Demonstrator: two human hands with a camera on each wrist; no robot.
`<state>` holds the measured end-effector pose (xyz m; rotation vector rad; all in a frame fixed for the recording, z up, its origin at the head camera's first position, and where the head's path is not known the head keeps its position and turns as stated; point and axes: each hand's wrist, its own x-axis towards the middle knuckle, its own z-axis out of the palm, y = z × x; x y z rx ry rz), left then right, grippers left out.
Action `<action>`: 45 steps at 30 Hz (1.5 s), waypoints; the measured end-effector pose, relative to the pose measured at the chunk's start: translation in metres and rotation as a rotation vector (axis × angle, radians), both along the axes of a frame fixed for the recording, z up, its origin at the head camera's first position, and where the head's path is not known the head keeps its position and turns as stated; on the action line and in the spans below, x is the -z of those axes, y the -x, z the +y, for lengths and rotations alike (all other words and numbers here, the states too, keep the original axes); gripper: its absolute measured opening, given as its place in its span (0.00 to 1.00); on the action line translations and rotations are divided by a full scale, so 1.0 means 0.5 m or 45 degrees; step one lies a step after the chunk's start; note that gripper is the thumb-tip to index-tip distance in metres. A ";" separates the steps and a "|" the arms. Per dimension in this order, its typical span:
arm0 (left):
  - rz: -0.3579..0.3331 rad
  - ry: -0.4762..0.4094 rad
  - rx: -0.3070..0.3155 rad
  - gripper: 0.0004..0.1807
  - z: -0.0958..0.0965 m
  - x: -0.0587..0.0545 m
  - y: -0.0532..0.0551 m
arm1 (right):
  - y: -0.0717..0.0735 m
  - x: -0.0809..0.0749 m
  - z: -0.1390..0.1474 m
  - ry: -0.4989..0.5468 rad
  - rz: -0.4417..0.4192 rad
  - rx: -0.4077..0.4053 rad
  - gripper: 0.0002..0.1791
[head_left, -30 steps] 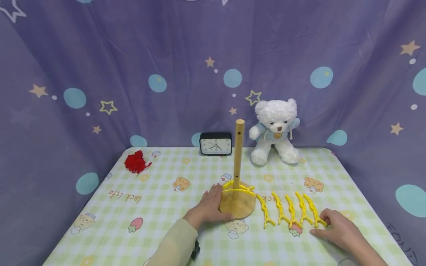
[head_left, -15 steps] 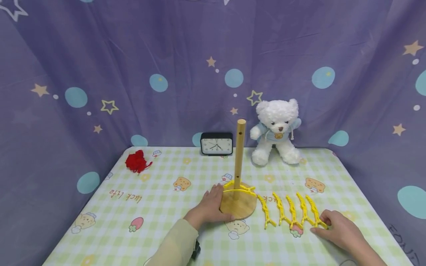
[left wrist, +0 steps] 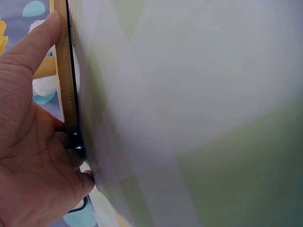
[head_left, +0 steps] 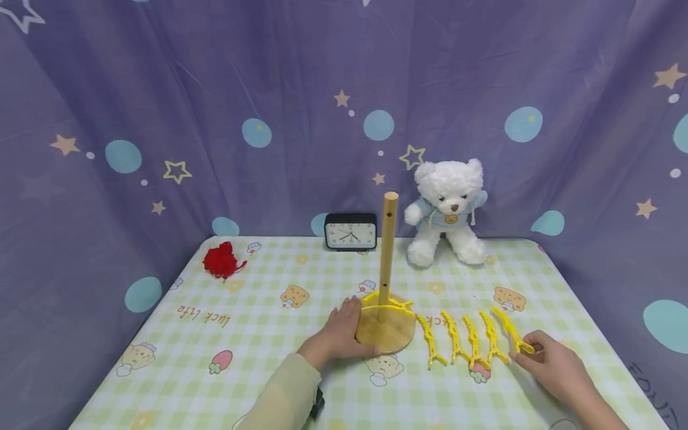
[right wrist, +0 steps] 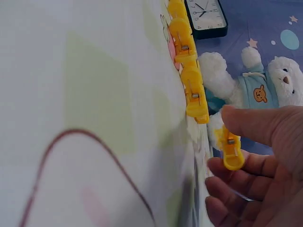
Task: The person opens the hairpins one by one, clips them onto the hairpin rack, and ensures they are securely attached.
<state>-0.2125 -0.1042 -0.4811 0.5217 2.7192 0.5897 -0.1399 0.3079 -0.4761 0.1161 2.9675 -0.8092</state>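
A wooden stand, a round base [head_left: 384,334] with an upright post [head_left: 387,251], stands at mid-table. My left hand [head_left: 344,331] holds the base's left rim, its thumb along the near edge. In the left wrist view, thumb and fingers straddle the base's rim [left wrist: 65,75]. Yellow hair clips [head_left: 387,309] cross the lower post. Several more clips [head_left: 473,343] lie in a row right of the base. With thumb and fingers, my right hand [head_left: 556,361] pinches the handle end of the rightmost hair clip [head_left: 507,328]; the right wrist view shows its spring end [right wrist: 232,151].
A black alarm clock [head_left: 350,232] and a white teddy bear [head_left: 448,209] in blue sit along the back edge. Red yarn [head_left: 221,260] lies at the back left. A purple curtain [head_left: 301,71] hangs behind the checked tablecloth [head_left: 258,370].
The right hand has raised the rightmost hair clip slightly and shifted it right, away from the row. The left hand stays on the base.
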 end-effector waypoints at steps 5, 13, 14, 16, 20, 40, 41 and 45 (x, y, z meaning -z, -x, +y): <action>0.000 0.000 0.000 0.65 0.001 0.001 0.000 | 0.000 -0.015 -0.007 0.038 0.086 0.056 0.30; -0.003 -0.005 -0.001 0.65 0.001 -0.002 -0.001 | 0.002 -0.018 -0.032 0.112 0.290 0.081 0.28; -0.003 -0.004 -0.001 0.65 0.001 -0.002 -0.001 | 0.003 -0.019 -0.035 0.118 0.319 0.077 0.27; -0.003 -0.003 -0.001 0.65 0.002 -0.002 -0.001 | 0.004 -0.022 -0.041 0.126 0.360 0.073 0.26; -0.007 0.001 -0.001 0.65 0.003 -0.005 -0.002 | 0.008 -0.031 -0.052 0.135 0.388 0.067 0.25; -0.023 -0.016 0.003 0.64 0.002 -0.020 -0.008 | 0.043 -0.051 -0.139 0.128 0.656 -0.036 0.16; -0.023 -0.015 0.003 0.64 0.002 -0.021 -0.009 | 0.046 -0.052 -0.145 0.131 0.671 -0.040 0.16; -0.027 -0.015 0.003 0.64 0.003 -0.020 -0.009 | 0.054 -0.056 -0.171 0.136 0.729 -0.057 0.15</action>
